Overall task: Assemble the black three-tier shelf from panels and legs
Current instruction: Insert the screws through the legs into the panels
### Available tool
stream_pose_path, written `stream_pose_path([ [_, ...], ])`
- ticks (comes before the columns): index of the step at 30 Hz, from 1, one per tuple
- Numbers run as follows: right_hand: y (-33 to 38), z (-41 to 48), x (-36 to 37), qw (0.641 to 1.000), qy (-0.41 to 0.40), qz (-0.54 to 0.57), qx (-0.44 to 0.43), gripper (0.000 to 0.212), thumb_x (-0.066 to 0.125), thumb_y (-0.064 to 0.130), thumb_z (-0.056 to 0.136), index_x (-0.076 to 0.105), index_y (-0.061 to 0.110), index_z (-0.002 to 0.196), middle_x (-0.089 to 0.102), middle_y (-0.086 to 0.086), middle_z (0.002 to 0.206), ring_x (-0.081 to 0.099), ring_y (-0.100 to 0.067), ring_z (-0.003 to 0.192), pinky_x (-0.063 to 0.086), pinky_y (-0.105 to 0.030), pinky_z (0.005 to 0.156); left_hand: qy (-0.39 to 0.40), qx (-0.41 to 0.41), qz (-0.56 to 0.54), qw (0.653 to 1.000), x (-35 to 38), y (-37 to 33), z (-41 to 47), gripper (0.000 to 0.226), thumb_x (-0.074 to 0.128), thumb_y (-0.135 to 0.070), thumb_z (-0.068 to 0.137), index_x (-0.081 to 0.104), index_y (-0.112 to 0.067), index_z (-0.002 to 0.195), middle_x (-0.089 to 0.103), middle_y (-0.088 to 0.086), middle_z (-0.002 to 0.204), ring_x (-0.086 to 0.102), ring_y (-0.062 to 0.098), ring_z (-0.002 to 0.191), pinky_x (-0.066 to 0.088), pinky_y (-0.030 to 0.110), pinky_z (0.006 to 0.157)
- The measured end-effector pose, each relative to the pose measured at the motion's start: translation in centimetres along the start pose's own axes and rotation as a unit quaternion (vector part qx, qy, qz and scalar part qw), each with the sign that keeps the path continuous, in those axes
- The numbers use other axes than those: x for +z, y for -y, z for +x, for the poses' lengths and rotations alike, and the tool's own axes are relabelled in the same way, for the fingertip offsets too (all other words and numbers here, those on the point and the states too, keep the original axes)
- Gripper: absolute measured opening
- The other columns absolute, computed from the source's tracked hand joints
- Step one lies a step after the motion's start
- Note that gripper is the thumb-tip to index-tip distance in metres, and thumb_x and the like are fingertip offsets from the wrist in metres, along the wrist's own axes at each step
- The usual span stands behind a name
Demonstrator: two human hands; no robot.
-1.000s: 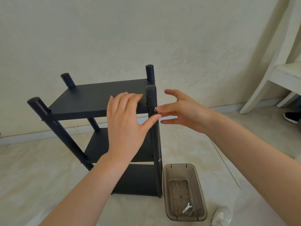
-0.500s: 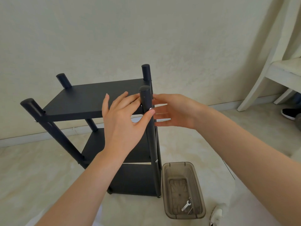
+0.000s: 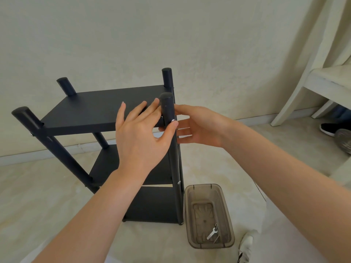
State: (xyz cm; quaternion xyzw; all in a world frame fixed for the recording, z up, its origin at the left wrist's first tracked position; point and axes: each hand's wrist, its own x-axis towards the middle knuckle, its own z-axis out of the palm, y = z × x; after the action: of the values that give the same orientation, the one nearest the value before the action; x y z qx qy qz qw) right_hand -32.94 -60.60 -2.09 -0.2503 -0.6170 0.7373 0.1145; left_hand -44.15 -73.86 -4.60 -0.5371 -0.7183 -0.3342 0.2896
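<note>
The shelf [image 3: 106, 109] stands upright on the floor [image 3: 38, 186], all three panels sitting between four legs. My left hand [image 3: 138, 137] lies loose: its fingers [image 3: 136, 114] rest flat on the top panel and the thumb presses a screw [image 3: 173, 120] in the near right leg [image 3: 167, 105]. My right hand [image 3: 199, 128] is released too, with straight fingers touching that leg from the far side and nothing grasped.

I judge the frame stiff and fairly light, but tall and narrow, so it would tip easily. The round legs look smooth and may slip. I would hold a leg just under a panel or clamp a panel edge. The tray [image 3: 228, 215] beside the shelf holds a wrench [image 3: 212, 233].
</note>
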Motion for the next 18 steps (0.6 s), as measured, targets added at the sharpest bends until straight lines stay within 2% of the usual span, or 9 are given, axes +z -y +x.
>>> stream_pose_path([
  [4, -1.3, 0.4, -2.2, 0.999, -0.029, 0.024, 0.003, 0.032, 0.053, 0.04, 0.099, 0.075, 0.017, 0.102, 0.076, -0.007, 0.103, 0.073, -0.025, 0.097, 0.059, -0.041, 0.086, -0.005, 0.006, -0.001, 1.0, 0.2, 0.2, -0.1, 0.042, 0.063, -0.046, 0.094, 0.074, -0.014, 0.119, 0.073, 0.005, 0.121, 0.063, 0.03, 0.123, 0.036, 0.055, 0.114],
  [8, -5.1, 1.7, -4.4, 0.995, -0.059, -0.029, 0.08, 0.032, 0.047, 0.035, 0.102, 0.067, 0.013, 0.113, 0.076, -0.007, 0.104, 0.073, -0.023, 0.097, 0.057, -0.04, 0.088, -0.006, 0.007, -0.009, 1.0, 0.1, 0.2, 0.0, 0.043, 0.06, -0.048, 0.095, 0.075, -0.015, 0.118, 0.074, 0.002, 0.119, 0.063, 0.029, 0.123, 0.039, 0.049, 0.109],
  [13, -14.7, 3.2, -6.5, 0.973, -0.102, -0.052, 0.202, 0.026, 0.049, 0.026, 0.102, 0.065, 0.008, 0.112, 0.077, -0.009, 0.097, 0.074, -0.026, 0.092, 0.059, -0.039, 0.082, 0.002, 0.007, -0.016, 1.0, 0.0, 0.2, 0.0, 0.041, 0.059, -0.048, 0.097, 0.075, -0.017, 0.118, 0.073, -0.001, 0.12, 0.061, 0.026, 0.126, 0.037, 0.045, 0.108],
  [16, -22.1, 3.3, -6.1, 0.953, -0.133, -0.009, 0.27, 0.019, 0.053, 0.018, 0.1, 0.064, 0.004, 0.104, 0.076, -0.009, 0.087, 0.071, -0.024, 0.081, 0.055, -0.046, 0.094, 0.014, 0.005, -0.006, 1.0, -0.1, 0.2, 0.0, 0.043, 0.055, -0.051, 0.099, 0.075, -0.018, 0.117, 0.073, -0.003, 0.121, 0.059, 0.022, 0.128, 0.035, 0.042, 0.108],
  [18, -26.6, 3.0, -5.3, 0.939, -0.139, -0.038, 0.313, 0.016, 0.057, 0.016, 0.098, 0.066, 0.004, 0.103, 0.074, -0.008, 0.087, 0.069, -0.023, 0.081, 0.054, -0.045, 0.097, 0.015, 0.002, -0.002, 1.0, -0.1, 0.1, 0.0, 0.043, 0.054, -0.051, 0.099, 0.074, -0.018, 0.117, 0.072, -0.004, 0.122, 0.059, 0.021, 0.128, 0.036, 0.042, 0.107],
])
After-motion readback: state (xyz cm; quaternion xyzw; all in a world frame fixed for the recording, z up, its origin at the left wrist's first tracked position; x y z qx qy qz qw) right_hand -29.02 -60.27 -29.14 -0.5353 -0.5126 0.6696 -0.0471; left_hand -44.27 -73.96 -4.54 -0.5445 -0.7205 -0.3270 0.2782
